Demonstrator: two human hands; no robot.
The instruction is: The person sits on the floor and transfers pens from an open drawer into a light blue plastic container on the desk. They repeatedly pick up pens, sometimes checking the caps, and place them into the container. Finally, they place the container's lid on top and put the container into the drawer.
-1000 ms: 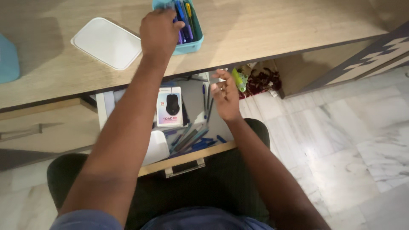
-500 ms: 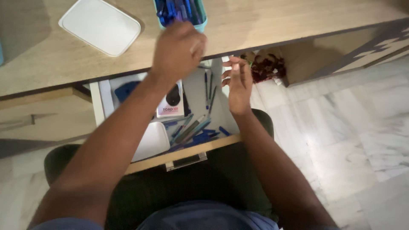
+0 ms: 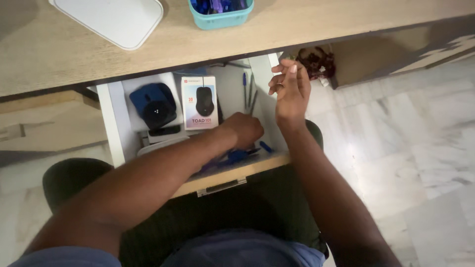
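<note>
Left hand (image 3: 246, 129) knuckles-up on drawer pens (image 3: 236, 155); right hand (image 3: 291, 89) raised, fingers curled

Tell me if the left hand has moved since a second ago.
Yes. The left hand came off the teal pen box on the desk, down into the open drawer.

A: Where is the left hand (image 3: 243, 129)?
B: Inside the open drawer (image 3: 113, 123), knuckles up, over the blue pens (image 3: 232, 156) near its front edge.
A: And the right hand (image 3: 291, 89)?
B: Raised over the drawer's right wall, fingers loosely curled.
</note>
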